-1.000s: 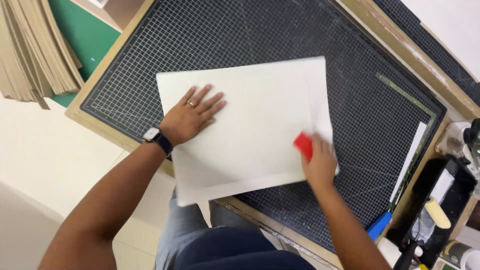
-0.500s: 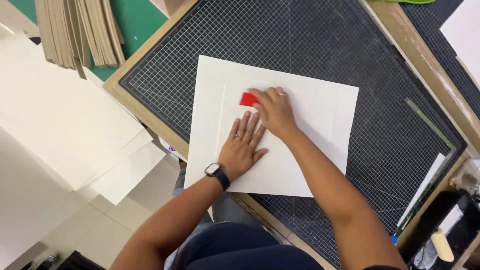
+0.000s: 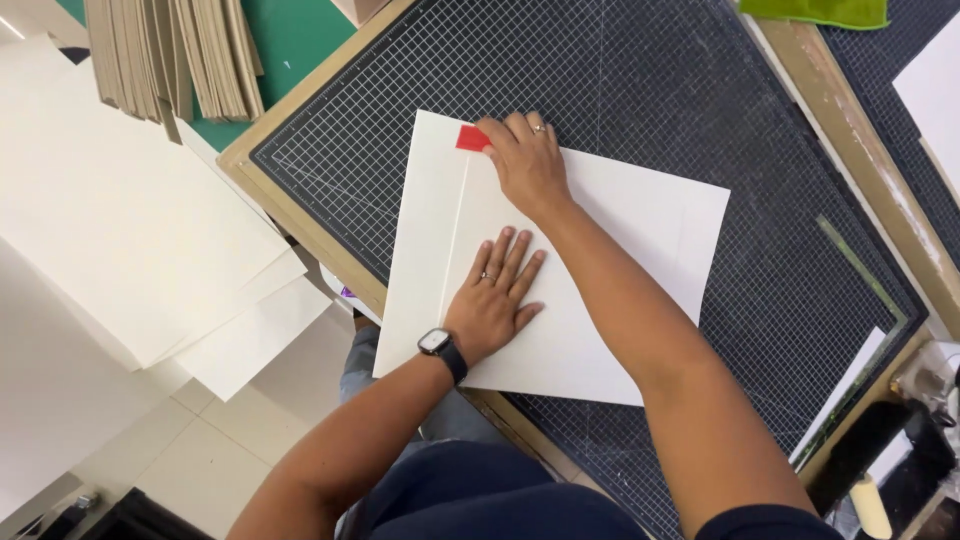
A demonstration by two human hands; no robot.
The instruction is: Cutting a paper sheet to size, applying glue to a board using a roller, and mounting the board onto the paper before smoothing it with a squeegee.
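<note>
- While the left hand [image 3: 495, 300] lies flat, fingers spread apart, on the white sheet [image 3: 610, 280], the sheet is pinned to the black gridded cutting mat [image 3: 640, 90].
- The right hand [image 3: 530, 160] has its fingers drawn together and clamped on a small red scraper [image 3: 472, 138], set at the sheet's far edge, at the top end of a straight crease line [image 3: 455, 230].
- The sheet sits mid-mat, its near corner overhanging the wooden table edge [image 3: 300, 225].
- Judgement: the step in hand is pressing down the fold along that crease.
- Judgement: a further stroke calls for firm, even pressure along the line, with the flat hand holding the sheet from slipping.
- A stack of white sheets [image 3: 130, 220] and grey boards [image 3: 175, 55] lie to the left, well apart.
</note>
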